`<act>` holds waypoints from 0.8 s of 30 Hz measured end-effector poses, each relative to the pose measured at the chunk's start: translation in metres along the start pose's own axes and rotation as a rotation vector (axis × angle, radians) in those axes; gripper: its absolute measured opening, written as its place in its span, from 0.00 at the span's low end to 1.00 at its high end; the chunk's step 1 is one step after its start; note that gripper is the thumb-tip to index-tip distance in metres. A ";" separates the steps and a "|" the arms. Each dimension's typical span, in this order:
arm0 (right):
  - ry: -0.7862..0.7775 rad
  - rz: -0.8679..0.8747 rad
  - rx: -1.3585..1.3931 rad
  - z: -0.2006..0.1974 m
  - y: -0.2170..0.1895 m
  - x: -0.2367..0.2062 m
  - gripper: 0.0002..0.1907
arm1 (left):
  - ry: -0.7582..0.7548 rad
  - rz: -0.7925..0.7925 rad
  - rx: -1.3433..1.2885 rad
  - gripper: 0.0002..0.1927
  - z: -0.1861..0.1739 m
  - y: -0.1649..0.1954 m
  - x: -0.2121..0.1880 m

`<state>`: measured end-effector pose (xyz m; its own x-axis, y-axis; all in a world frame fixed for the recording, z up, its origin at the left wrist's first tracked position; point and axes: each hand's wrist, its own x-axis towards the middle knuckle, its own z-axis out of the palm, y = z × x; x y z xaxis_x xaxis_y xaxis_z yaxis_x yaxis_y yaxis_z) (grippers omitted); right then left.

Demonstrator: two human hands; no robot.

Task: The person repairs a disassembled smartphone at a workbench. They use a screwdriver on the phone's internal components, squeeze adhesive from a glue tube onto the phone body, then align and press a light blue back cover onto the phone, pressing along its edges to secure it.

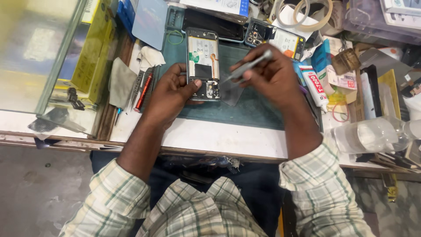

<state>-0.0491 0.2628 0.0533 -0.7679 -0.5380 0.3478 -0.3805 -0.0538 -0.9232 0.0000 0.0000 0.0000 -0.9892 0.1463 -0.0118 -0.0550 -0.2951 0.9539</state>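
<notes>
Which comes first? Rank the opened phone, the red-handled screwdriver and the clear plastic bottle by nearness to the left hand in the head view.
From the left hand:
1. Opened phone: touching, held at its lower edge.
2. Red-handled screwdriver: just outside the hand, on the bench's left part.
3. Clear plastic bottle: far across, at the right edge.

This is looking like a small phone repair shop — a crowded work counter is showing it. A dark green rubber work mat (pixel 245 109) is lying on the white counter top (pixel 219 138), and an opened phone with its back off (pixel 203 63) is resting on it. A second opened phone (pixel 275 38) is sitting just behind. A white glue tube with red print (pixel 315 87) is lying at the mat's edge, and pale rolls of tape (pixel 307 15) are piling up at the back. A red-handled screwdriver (pixel 144 91) is waiting beside the mat — and yellow boxes (pixel 94 48) are standing inside a glass display case (pixel 44 57).
</notes>
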 end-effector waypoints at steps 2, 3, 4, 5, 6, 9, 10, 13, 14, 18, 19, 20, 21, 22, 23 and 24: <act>-0.052 -0.054 0.008 0.012 0.005 0.000 0.11 | -0.007 0.011 -0.015 0.17 0.002 0.001 0.001; -0.078 -0.080 0.013 0.016 0.005 -0.001 0.11 | -0.008 0.016 -0.022 0.17 0.002 0.002 0.001; -0.088 -0.068 0.020 0.018 0.005 -0.001 0.11 | -0.003 0.010 -0.015 0.18 0.002 0.002 0.001; -0.098 -0.055 0.028 0.020 0.005 -0.002 0.11 | 0.003 0.004 -0.008 0.18 0.002 0.002 0.001; -0.107 -0.042 0.036 0.021 0.005 -0.002 0.11 | 0.007 -0.002 -0.001 0.18 0.001 0.002 0.001; -0.131 -0.057 0.058 0.024 0.005 -0.001 0.12 | 0.009 -0.017 0.021 0.19 -0.001 0.003 0.002; -0.128 -0.046 0.053 0.024 0.005 0.000 0.12 | 0.008 -0.020 0.019 0.19 -0.001 0.004 0.003; -0.121 -0.022 0.030 0.024 0.001 0.003 0.12 | 0.008 -0.031 0.018 0.18 0.001 0.008 0.005; -0.118 -0.020 0.018 0.024 0.001 0.003 0.13 | 0.010 -0.037 0.021 0.18 0.001 0.008 0.005; -0.105 -0.025 -0.021 0.019 -0.001 0.003 0.12 | 0.004 -0.031 0.024 0.18 0.001 0.011 0.007; -0.082 -0.030 -0.006 0.018 -0.001 0.004 0.12 | 0.003 -0.035 0.030 0.18 0.001 0.012 0.007; -0.061 -0.035 0.009 0.015 -0.001 0.004 0.12 | 0.004 -0.039 0.034 0.18 0.001 0.013 0.007; -0.039 -0.041 0.023 0.011 -0.001 0.004 0.12 | 0.004 -0.042 0.039 0.18 0.002 0.013 0.007; -0.023 -0.051 0.037 0.007 -0.001 0.004 0.12 | 0.008 -0.050 0.041 0.18 0.002 0.014 0.007; -0.007 -0.063 0.051 0.003 0.000 0.005 0.13 | 0.011 -0.057 0.044 0.18 0.002 0.014 0.007; 0.011 -0.074 0.065 0.000 0.001 0.005 0.13 | 0.013 -0.064 0.046 0.18 0.003 0.014 0.007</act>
<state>-0.0533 0.2604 0.0535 -0.7446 -0.5216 0.4166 -0.4022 -0.1476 -0.9036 -0.0073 -0.0005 0.0140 -0.9855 0.1509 -0.0771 -0.1124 -0.2414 0.9639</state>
